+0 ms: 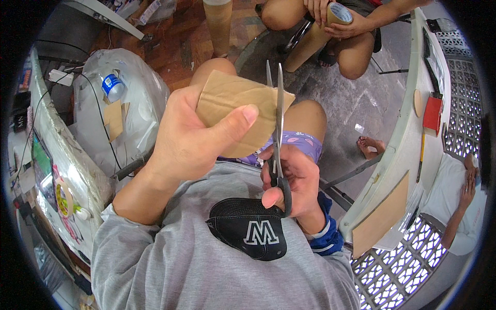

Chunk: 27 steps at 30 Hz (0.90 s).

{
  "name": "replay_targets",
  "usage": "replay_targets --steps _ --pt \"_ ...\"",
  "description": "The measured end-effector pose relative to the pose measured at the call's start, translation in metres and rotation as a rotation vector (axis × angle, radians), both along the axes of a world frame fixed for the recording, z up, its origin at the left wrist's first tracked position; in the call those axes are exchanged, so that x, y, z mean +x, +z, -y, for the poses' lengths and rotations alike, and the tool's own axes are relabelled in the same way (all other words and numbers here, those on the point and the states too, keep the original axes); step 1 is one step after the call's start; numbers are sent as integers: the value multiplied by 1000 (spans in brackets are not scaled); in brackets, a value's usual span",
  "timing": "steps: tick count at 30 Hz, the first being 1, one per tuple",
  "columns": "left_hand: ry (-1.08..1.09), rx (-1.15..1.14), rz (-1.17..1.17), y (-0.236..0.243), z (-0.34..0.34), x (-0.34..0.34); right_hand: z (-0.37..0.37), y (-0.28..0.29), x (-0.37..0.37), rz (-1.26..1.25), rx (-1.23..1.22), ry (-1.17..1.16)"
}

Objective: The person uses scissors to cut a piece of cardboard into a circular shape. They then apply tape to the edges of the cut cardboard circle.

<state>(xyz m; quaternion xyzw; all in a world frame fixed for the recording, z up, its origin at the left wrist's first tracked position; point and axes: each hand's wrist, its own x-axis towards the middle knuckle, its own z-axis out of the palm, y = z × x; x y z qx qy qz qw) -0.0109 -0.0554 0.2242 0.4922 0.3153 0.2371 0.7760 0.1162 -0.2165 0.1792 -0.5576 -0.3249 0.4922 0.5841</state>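
My left hand grips a creased piece of brown cardboard, thumb lying across its face, above my lap. My right hand holds black-handled scissors, fingers in the grips and blades pointing up, slightly parted, at the right edge of the cardboard. Whether the blades bite into it I cannot tell. Below both hands is my grey top with a black cap-shaped patch on it.
A white table at right bears a cardboard sheet and red item. At left stand a cluttered table and plastic bag. A co-worker's hands hold a brown tube ahead; another person is at far right.
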Motion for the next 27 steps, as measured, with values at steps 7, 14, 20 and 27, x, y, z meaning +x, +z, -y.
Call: replay_targets --steps 7,14,20,27 --pt "-94 12 -66 2 -7 -2 3 -9 0 -50 28 40" --pt "-114 -18 -31 3 -6 -2 -1 -5 -4 -179 34 28" --pt "-145 56 -74 3 -12 -3 2 -5 -3 -113 22 20" --pt "-207 106 -109 3 -19 -4 5 -4 2 -35 -12 48"
